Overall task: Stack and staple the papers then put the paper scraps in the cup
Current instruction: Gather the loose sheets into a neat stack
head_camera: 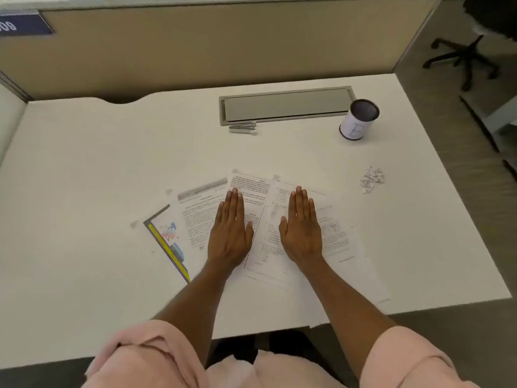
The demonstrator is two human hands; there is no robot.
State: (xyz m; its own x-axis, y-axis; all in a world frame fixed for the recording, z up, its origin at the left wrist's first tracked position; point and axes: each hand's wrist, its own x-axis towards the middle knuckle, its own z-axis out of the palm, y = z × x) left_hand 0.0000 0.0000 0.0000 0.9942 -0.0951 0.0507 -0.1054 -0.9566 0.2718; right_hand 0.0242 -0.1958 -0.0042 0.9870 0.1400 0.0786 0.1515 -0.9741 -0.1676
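The printed sheets (251, 197) lie fanned and overlapping directly beneath both hands, long axes splayed from lower centre outward, with a colour-printed sheet (167, 239) at the far left of the fan. The left hand (230, 233) and right hand (303, 233) rest flat, palms down, fingers extended together, gripping nothing. Stacking is not yet done. The stapler (242, 128) lies ahead of the left hand, well apart. The paper scraps (372, 179) sit right of the right hand, which is nearer; the cup (359, 119) stands upright beyond them on the white desk (84, 177).
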